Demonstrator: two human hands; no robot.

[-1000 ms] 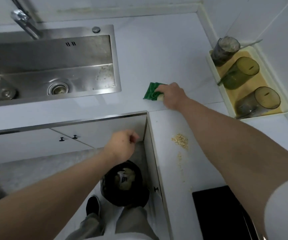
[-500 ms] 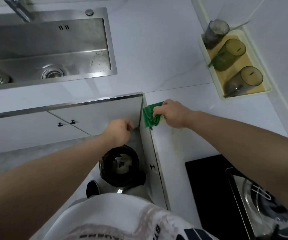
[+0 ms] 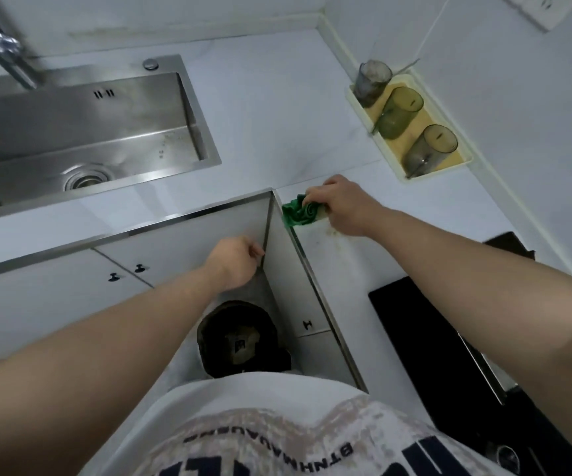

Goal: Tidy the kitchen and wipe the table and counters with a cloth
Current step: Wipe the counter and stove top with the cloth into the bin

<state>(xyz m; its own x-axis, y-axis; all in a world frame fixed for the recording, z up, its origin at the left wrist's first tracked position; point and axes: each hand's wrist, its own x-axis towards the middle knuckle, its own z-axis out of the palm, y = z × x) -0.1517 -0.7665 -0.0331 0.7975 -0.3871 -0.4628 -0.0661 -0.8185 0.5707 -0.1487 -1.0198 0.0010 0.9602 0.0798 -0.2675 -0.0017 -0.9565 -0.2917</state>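
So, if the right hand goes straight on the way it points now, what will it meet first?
Probably the counter's inner corner, just beyond the green cloth that the right hand grips; past it, bare counter, then the sink.

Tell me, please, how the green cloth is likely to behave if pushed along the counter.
Probably floppy: the green cloth is bunched into folds under the right hand. Its thin folds suggest little weight; pushed, it would likely crumple, not slide flat. At the counter edge, part might droop over.
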